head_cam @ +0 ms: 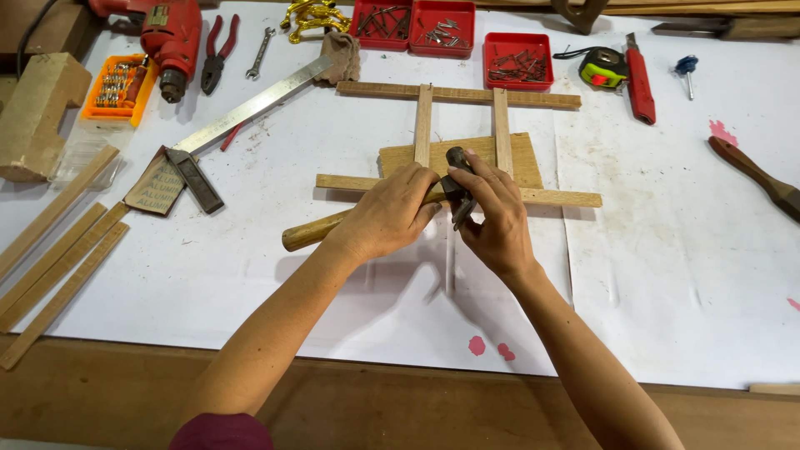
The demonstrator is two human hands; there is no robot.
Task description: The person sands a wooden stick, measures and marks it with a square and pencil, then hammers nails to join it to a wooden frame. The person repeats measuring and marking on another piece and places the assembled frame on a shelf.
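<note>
With your left hand [392, 212] wrapped round the hammer [454, 187] handle and right hand [496, 221] fingers pinched on its head over the wooden frame [458, 167], one slip could mash those fingertips, honestly.

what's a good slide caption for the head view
Both hands, left hand and right hand, grip a wooden-handled hammer over a wooden slat frame on a paper-covered workbench.

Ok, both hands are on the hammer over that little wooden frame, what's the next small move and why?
Probably slide the left hand back along the handle toward its free end. It grips the hammer right by the head, where the right hand also holds. The head sits over the wooden frame, near where an upright slat crosses the lower rail; a grip further back would likely swing better.
</note>
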